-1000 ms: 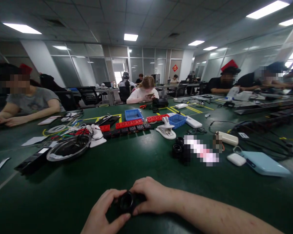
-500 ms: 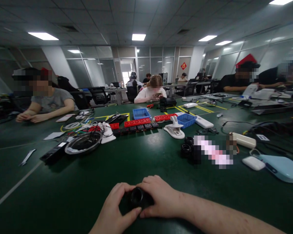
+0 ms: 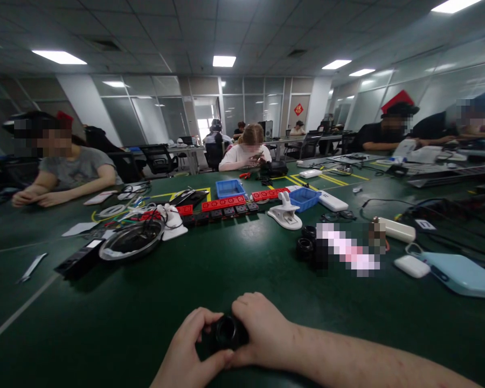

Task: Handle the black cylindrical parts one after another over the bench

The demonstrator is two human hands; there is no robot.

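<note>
At the front of the table, both hands are around a black cylindrical part with a round hollow end facing up. My left hand pinches its left side between thumb and fingers. From the right, my right hand wraps round the same part, its fingers curled over the far side and the thumb near the left thumb. The lower side of the part is hidden by the hands. Two similar black round parts stand farther off to the right, beside a blurred-out patch.
A metal bowl and a black box lie at left. Behind are red and black socket strips, blue trays and a white clip stand. A light blue case lies at right. Several people sit around.
The view has turned slightly right, so the table items sit farther left. My right hand has turned a little around the black part, and its hollow end shows more from above.
</note>
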